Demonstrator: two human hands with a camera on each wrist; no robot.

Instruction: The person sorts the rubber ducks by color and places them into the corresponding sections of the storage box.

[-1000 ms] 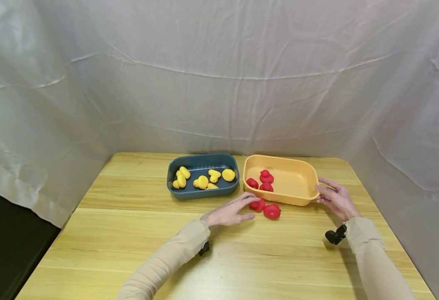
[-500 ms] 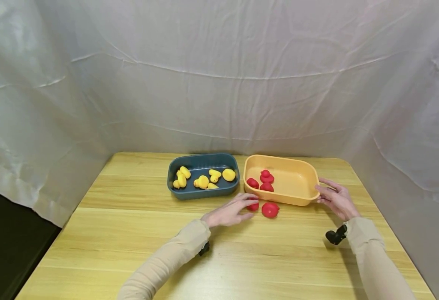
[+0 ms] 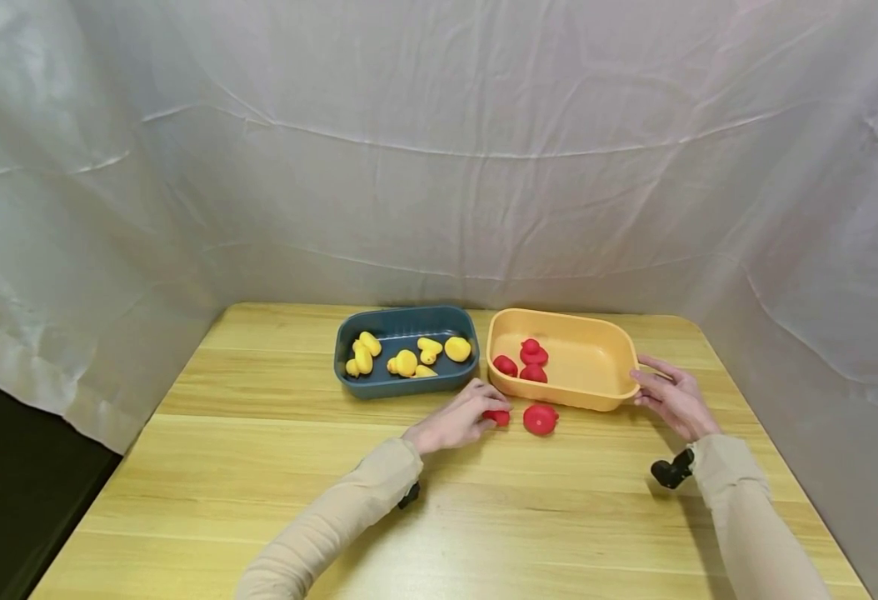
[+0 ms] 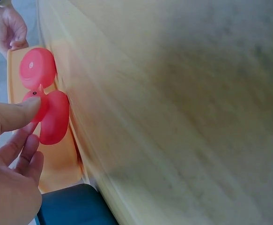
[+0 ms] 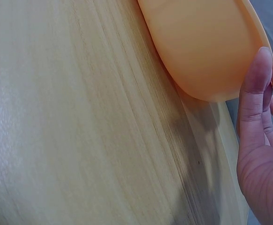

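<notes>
My left hand [image 3: 456, 420] pinches a red rubber duck [image 3: 497, 417] just above or on the table, in front of the trays; in the left wrist view its thumb presses on the duck's [image 4: 55, 117] head. A second red duck [image 3: 540, 419] lies on the table to the right of it. Several more red ducks [image 3: 533, 353] sit at the left end of the orange tray [image 3: 589, 358]. At that tray's right end, my right hand [image 3: 675, 402] grips the rim between thumb and fingers, as the right wrist view also shows.
A dark blue tray [image 3: 409, 389] stands left of the orange one, with several yellow ducks [image 3: 403, 364] in it. Both rest near the back of the wooden table [image 3: 544, 517]. Pale curtains [image 3: 439, 208] hang behind and at the sides.
My left fingers have closed on the nearer red duck and drawn it slightly left, away from the second duck. That second duck also shifted a little left earlier. My right hand stays put.
</notes>
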